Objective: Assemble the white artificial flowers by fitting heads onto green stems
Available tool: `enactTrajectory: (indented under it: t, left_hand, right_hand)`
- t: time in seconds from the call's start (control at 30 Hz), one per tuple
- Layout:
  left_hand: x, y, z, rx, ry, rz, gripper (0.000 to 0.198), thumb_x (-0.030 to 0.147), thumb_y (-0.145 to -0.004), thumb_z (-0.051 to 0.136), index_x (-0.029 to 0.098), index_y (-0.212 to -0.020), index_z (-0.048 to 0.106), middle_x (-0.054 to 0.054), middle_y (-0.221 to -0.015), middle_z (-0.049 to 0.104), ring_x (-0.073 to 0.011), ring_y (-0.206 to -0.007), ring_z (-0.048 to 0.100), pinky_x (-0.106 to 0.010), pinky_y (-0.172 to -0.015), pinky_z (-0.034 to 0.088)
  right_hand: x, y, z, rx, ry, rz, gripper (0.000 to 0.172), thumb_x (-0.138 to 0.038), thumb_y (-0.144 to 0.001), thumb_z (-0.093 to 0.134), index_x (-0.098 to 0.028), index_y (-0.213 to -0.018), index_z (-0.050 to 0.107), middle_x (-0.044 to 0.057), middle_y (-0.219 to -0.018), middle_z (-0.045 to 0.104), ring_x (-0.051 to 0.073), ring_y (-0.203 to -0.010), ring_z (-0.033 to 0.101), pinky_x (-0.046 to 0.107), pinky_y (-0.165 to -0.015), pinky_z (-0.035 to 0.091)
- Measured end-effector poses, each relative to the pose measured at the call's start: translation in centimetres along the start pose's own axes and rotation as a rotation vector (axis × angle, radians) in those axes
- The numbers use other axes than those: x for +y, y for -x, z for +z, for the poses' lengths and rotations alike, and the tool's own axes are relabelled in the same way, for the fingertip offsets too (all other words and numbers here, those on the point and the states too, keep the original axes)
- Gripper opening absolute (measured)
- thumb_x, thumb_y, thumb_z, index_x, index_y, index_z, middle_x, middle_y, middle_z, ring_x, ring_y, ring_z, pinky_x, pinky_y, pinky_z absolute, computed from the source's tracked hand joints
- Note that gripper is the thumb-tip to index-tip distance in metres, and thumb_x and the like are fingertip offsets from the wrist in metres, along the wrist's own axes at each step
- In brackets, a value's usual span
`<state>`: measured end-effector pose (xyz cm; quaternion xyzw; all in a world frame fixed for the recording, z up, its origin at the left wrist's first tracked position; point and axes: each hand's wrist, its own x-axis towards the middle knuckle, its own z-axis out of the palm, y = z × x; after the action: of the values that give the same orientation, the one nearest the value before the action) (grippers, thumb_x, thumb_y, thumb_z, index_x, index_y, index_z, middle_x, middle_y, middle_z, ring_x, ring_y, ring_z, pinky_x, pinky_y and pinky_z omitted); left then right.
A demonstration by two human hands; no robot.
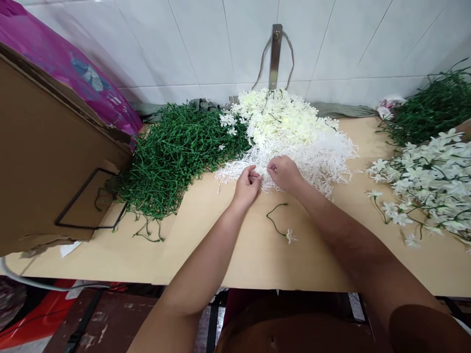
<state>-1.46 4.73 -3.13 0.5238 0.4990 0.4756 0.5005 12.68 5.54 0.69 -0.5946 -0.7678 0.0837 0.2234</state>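
Observation:
My left hand rests at the front edge of a heap of thin white stamens, its thumb and fingers curled close to a small white flower head. On the other side of that flower head, my right hand is closed in a pinch; what lies between its fingertips is too small to make out. Behind both hands is a pile of cream-white artificial blossoms. On the table in front of them lies one green stem with a white flower on its end.
Left of the hands spreads a large heap of green plastic stems. A cardboard box and a purple bag stand at far left. Stemmed white flowers and more green stems lie right. A metal bracket stands against the tiled wall.

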Motion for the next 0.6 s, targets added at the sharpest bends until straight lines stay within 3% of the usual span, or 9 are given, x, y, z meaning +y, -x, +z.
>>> enactTrajectory:
  t: [0.27,0.43,0.6]
  left_hand:
    - [0.3,-0.1,-0.1,-0.026,-0.024,-0.022,0.026,0.018,-0.073,0.059,0.017,-0.099,0.057,0.004,-0.07,0.052,-0.0036,-0.05,0.042,-0.019,-0.048,0.037]
    - [0.1,-0.1,-0.2,-0.028,0.045,0.0,0.024,0.019,-0.07,0.062,0.018,-0.094,0.058,0.005,-0.067,0.051,-0.0043,-0.048,0.042,-0.019,-0.046,0.035]
    - [1.0,0.5,-0.3,-0.046,0.126,0.114,0.025,0.026,-0.069,0.066,0.02,-0.093,0.061,0.004,-0.071,0.052,-0.004,-0.05,0.041,-0.02,-0.047,0.034]
  right_hand:
    - [-0.4,0.2,0.6,0.041,-0.024,0.065,0.022,-0.023,-0.08,0.057,-0.008,-0.095,0.064,0.014,-0.089,0.066,0.025,-0.092,0.054,0.036,-0.089,0.038]
    - [-0.8,-0.1,0.6,0.061,-0.099,0.07,0.013,-0.018,-0.08,0.053,-0.013,-0.079,0.065,0.01,-0.083,0.066,0.021,-0.085,0.054,0.032,-0.079,0.039]
    - [-1.0,0.7,-0.8,0.08,-0.421,0.114,0.016,-0.02,-0.08,0.051,-0.014,-0.072,0.064,0.003,-0.067,0.06,0.013,-0.061,0.047,0.027,-0.062,0.037]
